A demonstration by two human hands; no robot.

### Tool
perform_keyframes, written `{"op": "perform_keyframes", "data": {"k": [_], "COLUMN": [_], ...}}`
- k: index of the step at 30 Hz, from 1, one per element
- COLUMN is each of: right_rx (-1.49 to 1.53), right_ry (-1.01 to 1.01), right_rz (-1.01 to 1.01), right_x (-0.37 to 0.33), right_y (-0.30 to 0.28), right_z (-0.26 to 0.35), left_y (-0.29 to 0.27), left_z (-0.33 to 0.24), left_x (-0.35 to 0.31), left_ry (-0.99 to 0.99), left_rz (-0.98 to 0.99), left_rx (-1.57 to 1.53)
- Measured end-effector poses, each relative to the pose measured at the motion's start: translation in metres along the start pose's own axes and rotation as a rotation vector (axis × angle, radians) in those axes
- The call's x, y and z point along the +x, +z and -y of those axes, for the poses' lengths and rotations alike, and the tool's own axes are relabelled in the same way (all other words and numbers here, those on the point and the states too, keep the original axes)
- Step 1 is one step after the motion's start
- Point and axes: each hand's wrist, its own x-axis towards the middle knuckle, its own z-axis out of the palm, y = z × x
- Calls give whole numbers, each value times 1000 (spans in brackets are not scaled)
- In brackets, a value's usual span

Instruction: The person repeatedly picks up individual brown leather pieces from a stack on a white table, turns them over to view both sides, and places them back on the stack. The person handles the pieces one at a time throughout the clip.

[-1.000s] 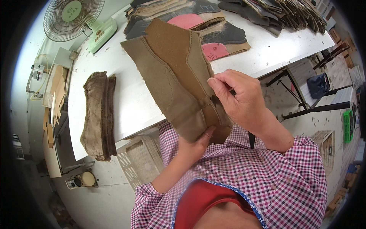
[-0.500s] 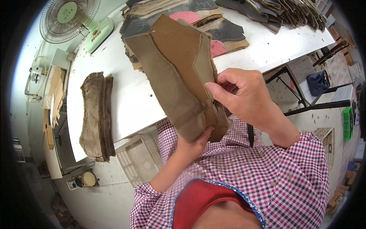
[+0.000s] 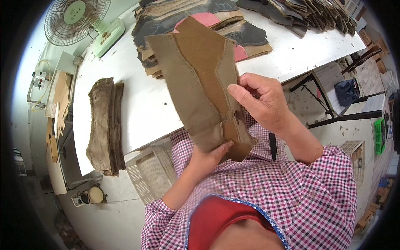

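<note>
A stitched boot upper (image 3: 206,71), with taupe side panels and a browner suede-like strip down its middle, is held up slanting in front of my body. My left hand (image 3: 208,159) grips its lower end, thumb on top and fingers hidden underneath. On the right edge, my right hand (image 3: 264,100) is closed, its thumb overlapping the border and the other fingers curled beside it. Behind the upper lies a pile of dark and tan cut pieces (image 3: 191,18) with pink patches. A stack of fuzzy brown pieces (image 3: 102,125) sits on the white table (image 3: 141,112) at left.
A green desk fan (image 3: 77,21) stands at the table's far left. More dark pieces (image 3: 312,16) are heaped at the far right. Below the near edge is a pale plastic basket (image 3: 152,171). A dark bag (image 3: 347,91) and a green crate (image 3: 379,135) are at right.
The upper has tilted slightly, its left edge shifting right, and its face is turned more squarely toward me. My right hand has moved a little along with its edge.
</note>
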Motion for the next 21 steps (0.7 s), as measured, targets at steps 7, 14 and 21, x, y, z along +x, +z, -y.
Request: {"op": "perform_keyframes", "data": {"k": [7,14,21], "right_rx": [-240,113,-81], "right_ry": [-202,37,-143], "right_rz": [-59,7,44], "right_x": [0,1,1], "right_y": [-3,-7,-15], "right_z": [7,-2,10], "left_y": [1,-1,2], "left_z": [9,0,9], "left_x": [-2,-2,-3], "left_ry": [83,48,38], "left_rz": [50,83,108], "left_rx": [62,70,57]}}
